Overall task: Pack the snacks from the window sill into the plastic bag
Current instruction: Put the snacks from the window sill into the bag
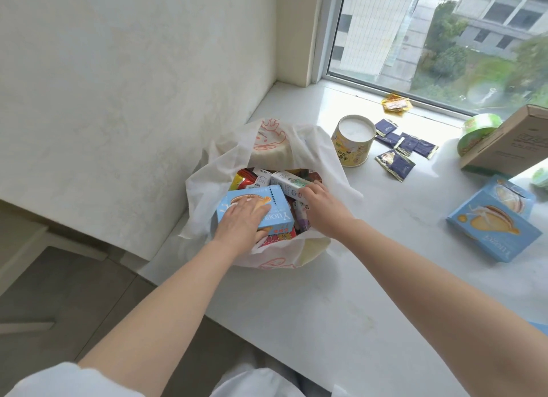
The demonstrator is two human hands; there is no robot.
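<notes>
from the head view we're looking down at the white marble window sill (pixel 296 307), and both hands are inside the white plastic bag with red line drawings (pixel 204 186) standing at its left end. our left hand (pixel 241 219) lies flat, fingers spread, pressing on a light blue cardboard snack box (pixel 277 216) at the top of the load. our right hand (pixel 320 204) curls its fingers onto a white and green carton (pixel 289 181) just behind that box, nudging it down. whether it truly grips the carton we can't tell.

now the relation that matters: everything left to pack lies to the right of the bag, so we judge the right hand the nearer one. closest is the yellow cylindrical tub with a white lid (pixel 354 140), upright, just beside the bag's far right edge.

the count: one tub, about six dark navy foil sachets (pixel 397 146) scattered beyond it, one yellow crinkled wrapper (pixel 396 104) by the window frame, one green round bowl (pixel 477 133) on its side, one brown cardboard box (pixel 510 140) leaning over it, and one more light blue snack carton (pixel 493 219), opened at the top, well apart at the right, its long axis running diagonally away from us.
</notes>
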